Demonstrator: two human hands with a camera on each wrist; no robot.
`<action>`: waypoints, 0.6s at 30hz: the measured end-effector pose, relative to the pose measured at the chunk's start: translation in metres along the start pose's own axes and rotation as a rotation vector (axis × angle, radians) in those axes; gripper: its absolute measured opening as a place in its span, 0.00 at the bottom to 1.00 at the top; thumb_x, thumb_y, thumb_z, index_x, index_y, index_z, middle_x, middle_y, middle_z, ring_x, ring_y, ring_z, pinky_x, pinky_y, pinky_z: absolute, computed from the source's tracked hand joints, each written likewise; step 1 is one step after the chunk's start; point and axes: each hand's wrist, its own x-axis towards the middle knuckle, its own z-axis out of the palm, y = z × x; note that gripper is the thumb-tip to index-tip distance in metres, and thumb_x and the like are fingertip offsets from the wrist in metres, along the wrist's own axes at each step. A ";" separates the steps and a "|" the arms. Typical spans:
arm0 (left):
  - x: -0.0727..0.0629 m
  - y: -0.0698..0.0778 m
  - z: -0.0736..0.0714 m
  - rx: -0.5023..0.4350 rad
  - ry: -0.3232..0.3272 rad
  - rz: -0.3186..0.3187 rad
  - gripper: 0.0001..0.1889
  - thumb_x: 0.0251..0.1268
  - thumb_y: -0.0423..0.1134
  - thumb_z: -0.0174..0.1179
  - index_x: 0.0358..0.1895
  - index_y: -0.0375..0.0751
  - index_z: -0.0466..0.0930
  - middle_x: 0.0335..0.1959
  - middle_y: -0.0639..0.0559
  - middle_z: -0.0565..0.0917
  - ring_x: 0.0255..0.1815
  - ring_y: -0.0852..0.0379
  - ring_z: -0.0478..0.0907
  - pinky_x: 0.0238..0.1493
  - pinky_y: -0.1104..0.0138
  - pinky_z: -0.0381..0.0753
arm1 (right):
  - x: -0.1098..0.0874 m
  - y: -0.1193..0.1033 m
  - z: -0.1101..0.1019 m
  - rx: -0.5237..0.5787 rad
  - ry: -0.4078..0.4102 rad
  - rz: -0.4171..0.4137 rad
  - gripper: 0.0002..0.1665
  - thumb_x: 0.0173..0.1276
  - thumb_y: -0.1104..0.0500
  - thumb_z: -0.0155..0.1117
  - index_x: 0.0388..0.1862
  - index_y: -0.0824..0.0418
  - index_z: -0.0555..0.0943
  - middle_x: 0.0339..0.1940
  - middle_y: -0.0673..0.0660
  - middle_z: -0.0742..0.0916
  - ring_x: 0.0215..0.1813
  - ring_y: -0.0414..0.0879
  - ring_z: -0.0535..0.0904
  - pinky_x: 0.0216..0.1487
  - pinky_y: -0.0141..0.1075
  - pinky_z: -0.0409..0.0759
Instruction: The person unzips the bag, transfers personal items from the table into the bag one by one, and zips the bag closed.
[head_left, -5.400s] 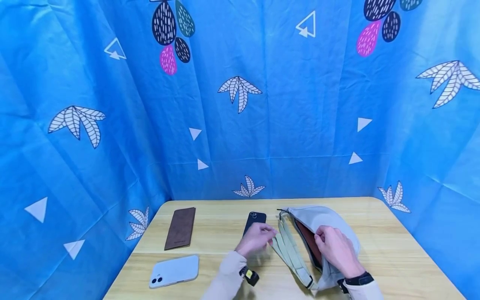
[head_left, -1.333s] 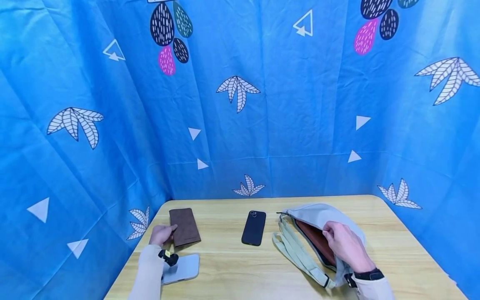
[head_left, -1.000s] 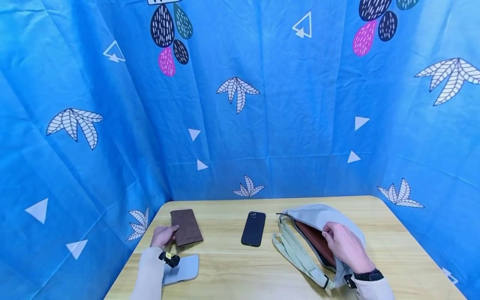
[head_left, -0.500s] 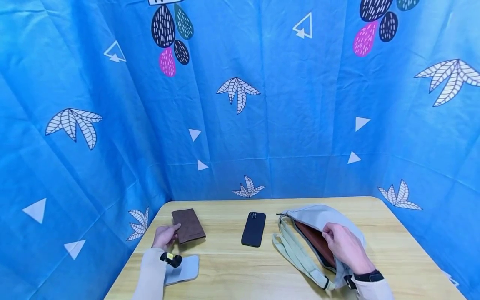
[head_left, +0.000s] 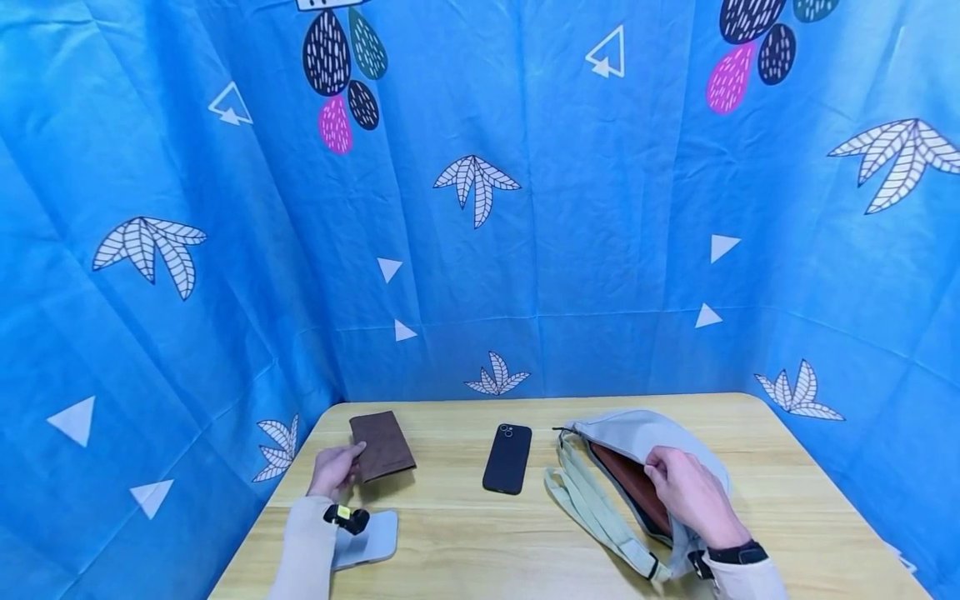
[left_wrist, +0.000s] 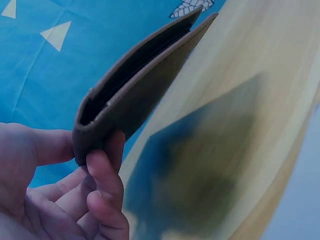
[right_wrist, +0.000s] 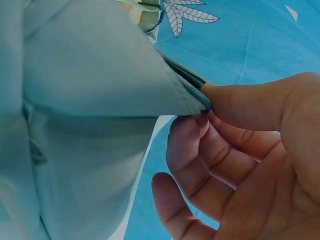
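My left hand (head_left: 333, 472) pinches the folded edge of a brown wallet (head_left: 384, 446) between thumb and fingers. In the left wrist view the wallet (left_wrist: 135, 80) is raised above the table, its shadow falling on the wood and its two leaves slightly parted. At the right, my right hand (head_left: 686, 492) pinches the zippered edge of a grey waist bag (head_left: 652, 433), holding its mouth apart so the reddish-brown lining shows. In the right wrist view, thumb and fingertips grip the corner of the bag's opening (right_wrist: 197, 97).
A black phone (head_left: 507, 458) lies face down in the middle of the wooden table (head_left: 465, 542). A light blue phone (head_left: 375, 537) lies partly under my left wrist. The bag's pale green strap (head_left: 592, 508) trails along its left side. Blue patterned cloth (head_left: 480, 267) encloses the table.
My left hand went from near the black phone to the wallet, then lifted it and turned it slightly rightward. My right hand kept holding the bag, its mouth now spread wider.
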 end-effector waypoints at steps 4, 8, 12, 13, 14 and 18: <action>-0.008 0.008 0.005 -0.010 -0.012 0.020 0.11 0.74 0.42 0.62 0.33 0.40 0.81 0.18 0.58 0.74 0.19 0.65 0.69 0.24 0.73 0.72 | 0.000 0.000 0.000 -0.002 0.000 0.005 0.04 0.71 0.66 0.63 0.37 0.61 0.84 0.28 0.51 0.84 0.29 0.43 0.74 0.30 0.38 0.74; -0.013 0.014 0.011 -0.044 -0.032 0.034 0.11 0.74 0.43 0.63 0.33 0.40 0.82 0.17 0.59 0.74 0.19 0.66 0.69 0.24 0.73 0.71 | 0.000 0.000 -0.001 -0.002 -0.003 0.010 0.04 0.71 0.66 0.63 0.37 0.61 0.84 0.29 0.51 0.84 0.29 0.43 0.75 0.30 0.38 0.75; -0.014 0.016 0.017 -0.056 -0.036 0.029 0.11 0.74 0.43 0.63 0.35 0.39 0.84 0.17 0.59 0.74 0.19 0.66 0.69 0.24 0.74 0.71 | 0.000 0.000 0.000 0.001 -0.007 0.007 0.04 0.71 0.66 0.63 0.37 0.61 0.84 0.29 0.51 0.85 0.30 0.43 0.75 0.31 0.38 0.75; -0.014 0.016 0.018 -0.054 -0.036 0.028 0.11 0.74 0.43 0.63 0.35 0.39 0.83 0.17 0.59 0.74 0.19 0.66 0.69 0.24 0.74 0.71 | 0.000 0.000 0.000 0.001 -0.008 0.006 0.04 0.71 0.66 0.63 0.37 0.61 0.84 0.29 0.51 0.84 0.30 0.43 0.75 0.31 0.38 0.75; -0.015 0.017 0.020 -0.050 -0.033 0.025 0.11 0.74 0.43 0.63 0.35 0.39 0.83 0.17 0.59 0.74 0.19 0.66 0.69 0.24 0.74 0.71 | 0.000 0.000 0.000 0.001 -0.007 0.005 0.04 0.71 0.66 0.63 0.37 0.61 0.84 0.29 0.51 0.84 0.30 0.43 0.74 0.31 0.38 0.75; -0.017 0.019 0.025 -0.045 -0.030 0.026 0.12 0.74 0.43 0.63 0.41 0.36 0.84 0.18 0.59 0.75 0.20 0.66 0.70 0.24 0.74 0.72 | 0.001 0.000 0.000 0.003 -0.008 0.004 0.04 0.71 0.66 0.63 0.37 0.61 0.84 0.29 0.51 0.84 0.29 0.43 0.74 0.31 0.38 0.74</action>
